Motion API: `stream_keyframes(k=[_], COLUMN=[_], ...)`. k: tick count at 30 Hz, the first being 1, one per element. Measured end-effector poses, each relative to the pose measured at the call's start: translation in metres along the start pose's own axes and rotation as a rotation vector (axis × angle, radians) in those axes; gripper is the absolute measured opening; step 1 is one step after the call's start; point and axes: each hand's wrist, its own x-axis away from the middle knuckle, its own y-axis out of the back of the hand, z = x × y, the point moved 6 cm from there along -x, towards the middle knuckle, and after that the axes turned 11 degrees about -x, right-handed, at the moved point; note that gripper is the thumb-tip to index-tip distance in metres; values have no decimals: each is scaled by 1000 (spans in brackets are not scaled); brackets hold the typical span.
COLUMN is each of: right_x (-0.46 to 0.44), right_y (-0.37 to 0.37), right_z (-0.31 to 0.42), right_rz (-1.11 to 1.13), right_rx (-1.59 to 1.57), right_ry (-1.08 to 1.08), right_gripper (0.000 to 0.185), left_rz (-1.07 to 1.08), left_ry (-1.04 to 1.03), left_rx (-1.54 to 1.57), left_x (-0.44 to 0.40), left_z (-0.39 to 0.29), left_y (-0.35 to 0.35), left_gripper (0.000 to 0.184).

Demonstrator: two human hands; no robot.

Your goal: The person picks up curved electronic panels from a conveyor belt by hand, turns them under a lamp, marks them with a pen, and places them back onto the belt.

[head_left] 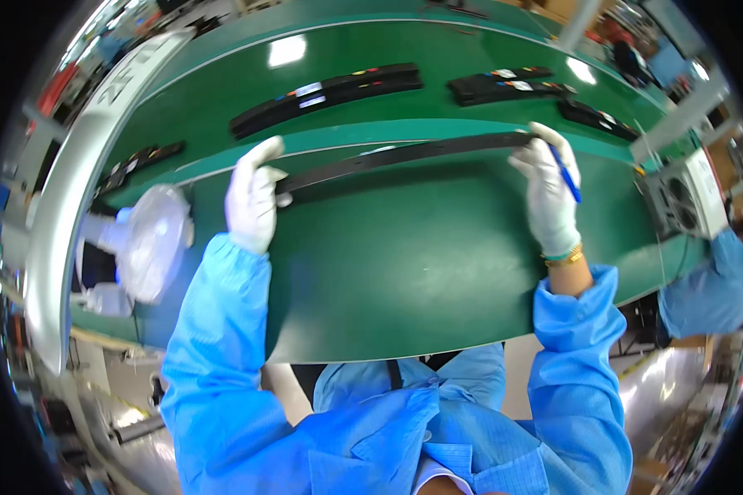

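Note:
A long, thin black bar [404,155] spans between my two hands above the green table. My left hand [254,196], in a white glove, is closed around the bar's left end. At the opposite end my right hand [551,194], also gloved in white, grips the bar. A blue pen [566,175] sticks out from the same right hand, lying along its back edge. The bar is a little higher at its right end, and its shadow falls on the table below.
Beyond a raised strip, long black bars with labels [326,95] lie in a row, more of them [508,85] to the right. A small fan [153,243] stands at left, beside a silver beam [82,198]. A white box-like device [692,194] sits at right.

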Motion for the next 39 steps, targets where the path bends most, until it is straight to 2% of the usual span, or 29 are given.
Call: stream_keyframes(k=[2, 3, 4, 6, 7, 8, 10, 13, 17, 20, 21, 24, 27, 33, 39], right_x=[0, 0, 0, -1, 0, 0, 4, 2, 1, 1, 4, 9, 12, 20, 19], right_y=[-1, 0, 2, 0, -2, -5, -10, -6, 4, 5, 1, -2, -8, -14, -17], right_z=[-2, -5, -7, -7, -6, -5, -2, -3, -8, -7, -1, 7, 10, 15, 17], right_rz=[-23, -6, 7, 32, 41, 45, 46, 64, 47, 106, 62, 68, 112, 110, 111], right_rx=[9, -24, -53, -81, -127, -136, -151, -69, -45, -9, 29, 114, 10, 77, 100], right_ry=[-24, -33, -39, -57, -61, -54, -39, -44, -6, 158, 193, 303, 361, 377, 405], right_gripper=[31, 31, 31, 32, 35, 36, 37, 39, 34, 31, 30, 34, 37, 49, 51], left_rz=[1, -18, -40, 20, -64, -39, -81, -128, -176, -163, -143, -86, -74, -45, -52], left_ry=[8, -53, -29, 14, -245, -268, -517, -615, -581, -575, -556, -487, -496, -471, -477], left_rx=[-5, -26, 19, 9, -292, -279, -509, -678, -631, -637, -627, -648, -705, -744, -782], left_x=[1, 0, 1, 1, 2, 3, 6, 13, 12, 11, 10, 7, 6, 6, 8], left_z=[-2, -4, -6, -6, -25, -32, -47, -53, -52, -49, -46, -37, -34, -28, -39], left_y=[0, 1, 2, 0, 1, -1, -5, -9, -6, -4, -5, -6, -7, -9, -12], left_gripper=[67, 65, 53, 45, 49, 53, 58, 66, 71, 70, 69, 67, 62, 60, 66])
